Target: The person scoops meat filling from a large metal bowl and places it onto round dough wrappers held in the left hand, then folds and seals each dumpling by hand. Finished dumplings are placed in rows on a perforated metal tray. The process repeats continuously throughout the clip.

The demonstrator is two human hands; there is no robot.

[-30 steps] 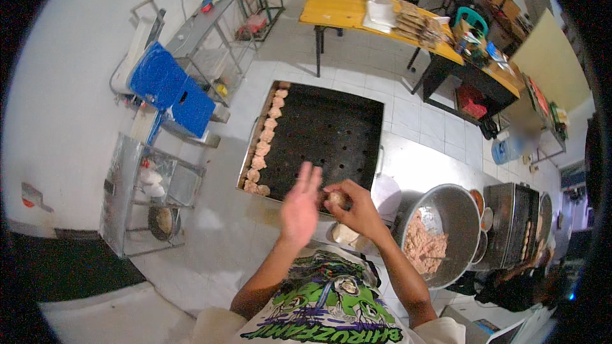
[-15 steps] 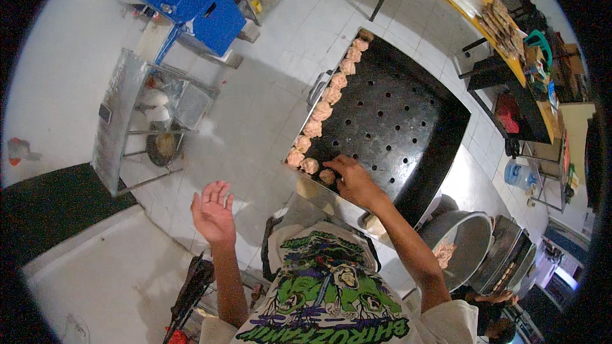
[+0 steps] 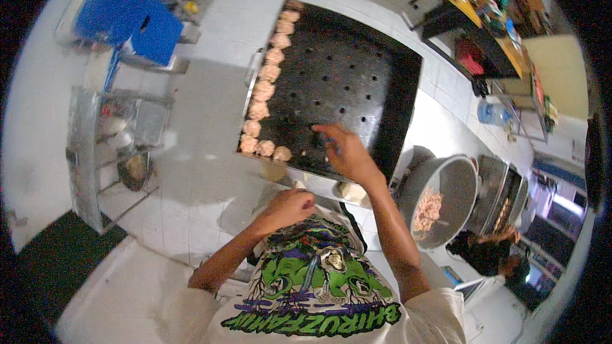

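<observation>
Since half a second ago, the left hand has swung in from well left of the tray to just outside its near edge, while the right hand has drawn off the last ball toward the tray's right. Farther left of the tray stands a blue bin; close by its right side, a bowl of meat. Over the tray, the right index finger points forward, the others bent; whether they hold anything I cannot tell. The left hand's fingers are curled, contents hidden. Balls line the tray's left edge and turn its near corner; the last, roundish, without clear long axis, lies left of the right hand, both hands about equally near. The tray's near rim separates it from the left hand; a crumb lies toward the right.
</observation>
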